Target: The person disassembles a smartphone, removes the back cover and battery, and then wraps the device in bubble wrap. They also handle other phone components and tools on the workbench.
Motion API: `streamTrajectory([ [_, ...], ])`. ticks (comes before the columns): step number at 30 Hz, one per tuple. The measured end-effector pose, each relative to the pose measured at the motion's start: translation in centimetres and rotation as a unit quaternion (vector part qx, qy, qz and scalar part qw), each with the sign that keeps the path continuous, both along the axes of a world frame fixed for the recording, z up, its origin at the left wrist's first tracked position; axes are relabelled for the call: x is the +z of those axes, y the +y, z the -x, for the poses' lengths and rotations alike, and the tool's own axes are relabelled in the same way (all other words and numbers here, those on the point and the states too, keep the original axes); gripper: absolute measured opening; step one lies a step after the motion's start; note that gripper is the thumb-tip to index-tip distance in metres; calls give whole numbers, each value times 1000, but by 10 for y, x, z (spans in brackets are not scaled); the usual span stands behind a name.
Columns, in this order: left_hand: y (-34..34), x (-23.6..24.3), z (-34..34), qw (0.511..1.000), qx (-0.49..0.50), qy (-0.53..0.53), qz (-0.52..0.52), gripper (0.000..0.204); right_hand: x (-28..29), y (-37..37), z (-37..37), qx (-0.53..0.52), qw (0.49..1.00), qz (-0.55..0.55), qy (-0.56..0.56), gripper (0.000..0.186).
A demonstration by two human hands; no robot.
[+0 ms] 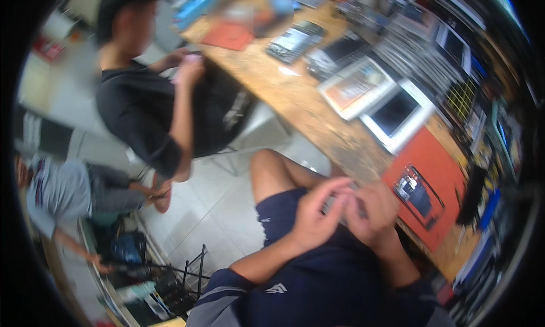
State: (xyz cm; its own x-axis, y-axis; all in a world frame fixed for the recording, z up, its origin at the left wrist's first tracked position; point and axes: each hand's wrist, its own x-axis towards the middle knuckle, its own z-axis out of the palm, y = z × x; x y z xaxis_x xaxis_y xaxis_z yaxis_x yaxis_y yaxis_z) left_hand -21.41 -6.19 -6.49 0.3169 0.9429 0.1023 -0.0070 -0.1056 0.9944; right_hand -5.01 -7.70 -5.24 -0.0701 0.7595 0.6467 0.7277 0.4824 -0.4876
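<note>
My left hand (319, 212) and my right hand (373, 212) meet in front of my body, over my lap and beside the table's near edge. Their fingers are bent and pressed together at the tips. A small greyish thing seems to sit between them, but blur and the fingers hide what it is. Just right of my right hand, an opened phone (419, 195) with its inner parts bare lies on an orange-red work mat (437, 156).
On the wooden table (306, 108) lie a white-framed tablet (398, 112), a second white-framed device (359, 87) and stacked electronics (295, 41). Tools crowd the right edge. A person in black (142, 111) sits at left; another in grey (62, 185) is farther left.
</note>
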Motion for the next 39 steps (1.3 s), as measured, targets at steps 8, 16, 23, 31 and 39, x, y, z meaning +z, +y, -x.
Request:
streamTrajectory([
  [8, 8, -3, 7, 963, -5, -208, 172, 31, -2, 4, 3, 28, 996, 18, 78, 23],
  [16, 11, -7, 5, 943, 0, -254, 213, 31, -8, 6, 0, 30, 996, -4, 86, 22],
  [23, 12, -9, 4, 958, 11, -218, 186, 32, -11, 5, -2, 36, 995, 8, 98, 24],
  [31, 9, -4, -1, 987, 39, -126, 92, 32, -11, 0, -7, 37, 994, 16, 105, 27],
  [39, 6, -3, -2, 993, 48, -72, 84, 26, -4, -6, -15, 35, 996, 43, 71, 22],
])
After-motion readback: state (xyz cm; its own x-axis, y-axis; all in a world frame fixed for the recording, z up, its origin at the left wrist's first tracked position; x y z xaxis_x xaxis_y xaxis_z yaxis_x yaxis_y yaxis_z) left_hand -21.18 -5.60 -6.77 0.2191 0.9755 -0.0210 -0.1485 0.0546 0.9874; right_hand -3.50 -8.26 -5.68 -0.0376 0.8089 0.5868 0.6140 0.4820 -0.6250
